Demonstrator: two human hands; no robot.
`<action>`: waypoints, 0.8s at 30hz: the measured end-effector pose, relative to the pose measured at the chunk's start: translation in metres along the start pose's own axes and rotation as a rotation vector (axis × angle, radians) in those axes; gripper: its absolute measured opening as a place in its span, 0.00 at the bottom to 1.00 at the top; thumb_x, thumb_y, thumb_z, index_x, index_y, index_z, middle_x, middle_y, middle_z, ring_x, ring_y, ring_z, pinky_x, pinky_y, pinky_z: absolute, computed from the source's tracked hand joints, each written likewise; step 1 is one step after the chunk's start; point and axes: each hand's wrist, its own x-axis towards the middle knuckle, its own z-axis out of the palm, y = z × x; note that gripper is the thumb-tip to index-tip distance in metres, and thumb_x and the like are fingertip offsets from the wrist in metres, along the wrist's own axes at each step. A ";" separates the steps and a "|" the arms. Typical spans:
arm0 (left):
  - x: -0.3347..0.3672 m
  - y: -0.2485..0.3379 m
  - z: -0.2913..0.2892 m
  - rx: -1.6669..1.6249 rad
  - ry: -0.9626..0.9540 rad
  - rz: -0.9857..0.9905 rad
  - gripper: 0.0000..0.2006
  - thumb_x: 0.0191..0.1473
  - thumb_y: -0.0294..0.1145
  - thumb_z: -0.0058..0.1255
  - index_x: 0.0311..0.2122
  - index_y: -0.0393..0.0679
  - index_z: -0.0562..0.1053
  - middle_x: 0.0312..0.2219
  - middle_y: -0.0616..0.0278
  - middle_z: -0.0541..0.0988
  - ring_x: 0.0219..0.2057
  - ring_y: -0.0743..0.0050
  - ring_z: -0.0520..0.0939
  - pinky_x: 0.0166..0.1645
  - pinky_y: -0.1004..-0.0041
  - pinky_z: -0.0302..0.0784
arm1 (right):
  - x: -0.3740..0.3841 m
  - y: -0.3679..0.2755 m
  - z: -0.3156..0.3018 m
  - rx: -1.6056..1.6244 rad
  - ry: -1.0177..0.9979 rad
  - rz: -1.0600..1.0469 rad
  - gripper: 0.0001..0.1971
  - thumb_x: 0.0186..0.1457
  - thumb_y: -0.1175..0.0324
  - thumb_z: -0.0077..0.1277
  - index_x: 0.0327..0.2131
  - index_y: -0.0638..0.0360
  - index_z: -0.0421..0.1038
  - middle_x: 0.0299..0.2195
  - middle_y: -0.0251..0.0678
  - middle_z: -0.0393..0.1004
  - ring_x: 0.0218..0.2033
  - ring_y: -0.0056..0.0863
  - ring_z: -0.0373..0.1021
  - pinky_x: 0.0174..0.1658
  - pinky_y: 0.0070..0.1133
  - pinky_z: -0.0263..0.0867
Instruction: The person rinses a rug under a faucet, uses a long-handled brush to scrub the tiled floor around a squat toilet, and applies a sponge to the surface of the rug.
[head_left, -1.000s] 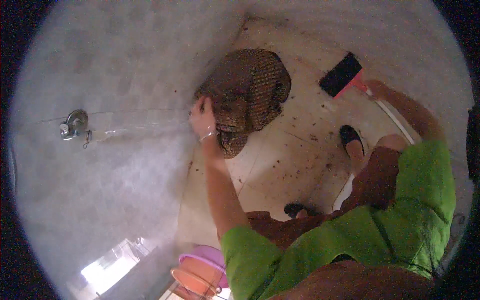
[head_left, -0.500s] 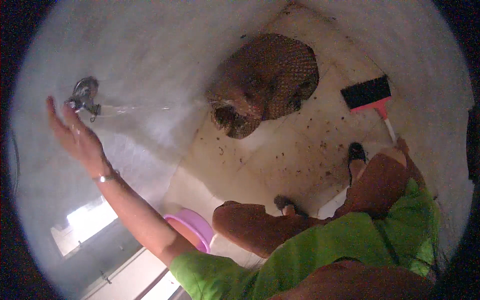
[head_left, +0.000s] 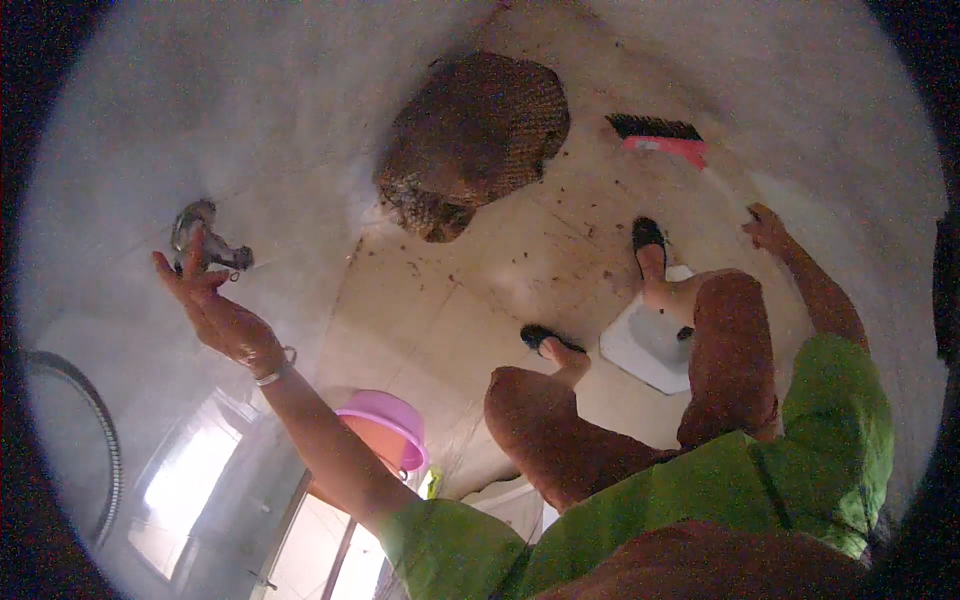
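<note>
My left hand (head_left: 228,325) is raised by a metal wall tap (head_left: 205,245), fingers spread; one finger overlaps the tap, and I cannot tell whether it touches. No water stream shows. On the right, my right hand (head_left: 768,230) has curled fingers, in line with a broom (head_left: 665,148) that has black bristles and a pink-red head. The broom's pale handle barely shows against the light surface, but the fingers appear closed around it. At the far side a brown, coarsely textured mat (head_left: 470,135) lies bunched on the floor, one corner folded over.
Dark bits of dirt are scattered over the pale tiled floor (head_left: 480,300). A white squat toilet pan (head_left: 640,345) is set beside my feet. A pink basin (head_left: 385,415) stands below my left arm. A ribbed hose (head_left: 100,430) curves along the left wall.
The water stream from the tap is gone. My left hand's fingers now overlap the tap. The broom head has turned and lies farther from me; the view has shifted.
</note>
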 end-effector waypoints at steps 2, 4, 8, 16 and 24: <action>-0.001 0.015 -0.006 0.121 -0.048 -0.107 0.19 0.52 0.40 0.26 0.33 0.32 0.64 0.40 0.51 0.66 0.44 0.67 0.63 0.44 0.74 0.57 | -0.030 -0.003 -0.005 0.674 -0.313 0.081 0.21 0.44 0.67 0.41 0.42 0.68 0.55 0.24 0.39 0.67 0.21 0.32 0.64 0.25 0.27 0.60; -0.001 0.016 -0.008 0.035 -0.022 -0.158 0.18 0.52 0.37 0.27 0.37 0.32 0.63 0.41 0.51 0.65 0.43 0.67 0.64 0.44 0.74 0.58 | -0.056 -0.025 -0.012 0.483 -0.249 0.043 0.22 0.44 0.67 0.41 0.44 0.67 0.53 0.28 0.42 0.66 0.24 0.32 0.64 0.28 0.26 0.60; 0.004 0.025 -0.004 -0.050 0.000 -0.249 0.16 0.51 0.29 0.28 0.44 0.32 0.59 0.46 0.51 0.59 0.47 0.64 0.60 0.49 0.71 0.54 | -0.099 -0.079 -0.035 0.136 -0.063 -0.133 0.24 0.44 0.70 0.41 0.47 0.61 0.50 0.39 0.46 0.62 0.32 0.32 0.64 0.34 0.24 0.59; -0.001 0.026 -0.021 0.085 -0.075 -0.282 0.17 0.51 0.29 0.29 0.46 0.34 0.57 0.48 0.53 0.56 0.52 0.59 0.51 0.53 0.67 0.46 | -0.057 -0.197 -0.121 -0.010 0.230 -0.661 0.24 0.44 0.75 0.40 0.47 0.45 0.53 0.26 0.41 0.65 0.24 0.29 0.62 0.30 0.23 0.59; -0.023 -0.014 -0.027 0.030 0.072 -0.344 0.18 0.51 0.28 0.29 0.48 0.34 0.54 0.48 0.53 0.55 0.51 0.66 0.54 0.53 0.72 0.49 | 0.069 -0.327 -0.117 -0.209 0.246 -0.581 0.22 0.46 0.71 0.37 0.47 0.37 0.53 0.24 0.42 0.66 0.23 0.33 0.64 0.26 0.28 0.60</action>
